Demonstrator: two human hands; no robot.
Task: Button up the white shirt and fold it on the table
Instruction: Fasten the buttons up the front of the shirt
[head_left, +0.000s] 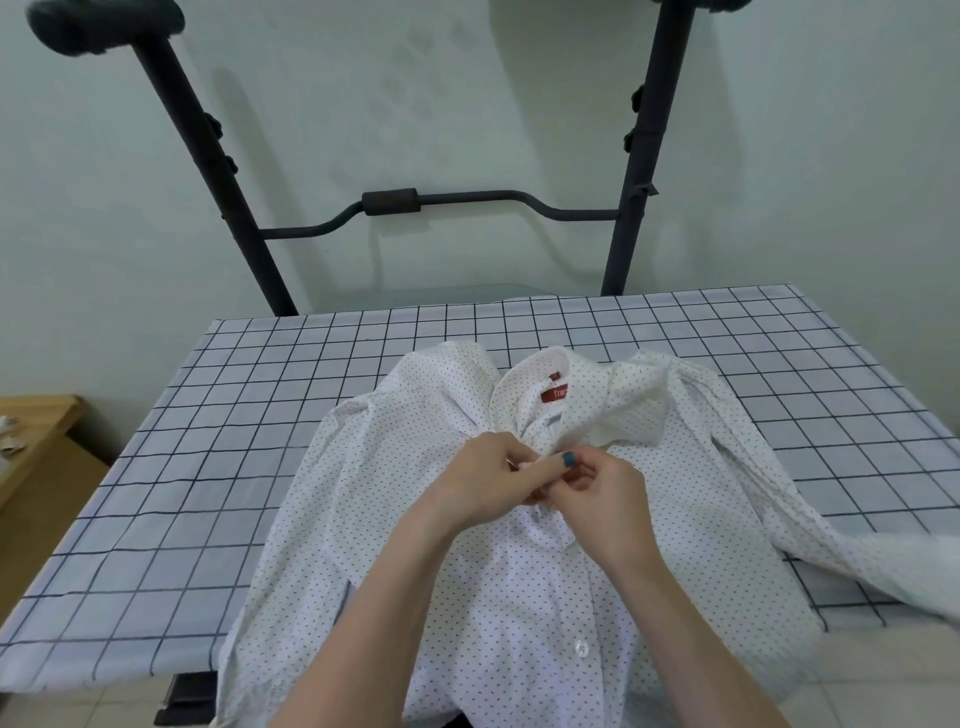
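A white shirt (467, 519) with tiny dark dots lies flat on a table (208, 415) that has a cloth with black squares on it. The shirt lies front up, with its collar (540, 374) at the far side and its bottom hanging off the near edge. One sleeve (831, 530) stretches out to the right and goes over the table edge. A red tag (555, 394) shows inside the collar. Both hands meet just below the collar, at the middle of the shirt front. The left hand (488, 483) has its fingers curled tight and pinches the shirt's edge. The right hand (602, 499) also has its fingers bent close and pinches the cloth right beside it. The two hands touch. A white button (581, 648) shows lower down the front. Behind the table stands a black metal frame (639, 156) by the wall.
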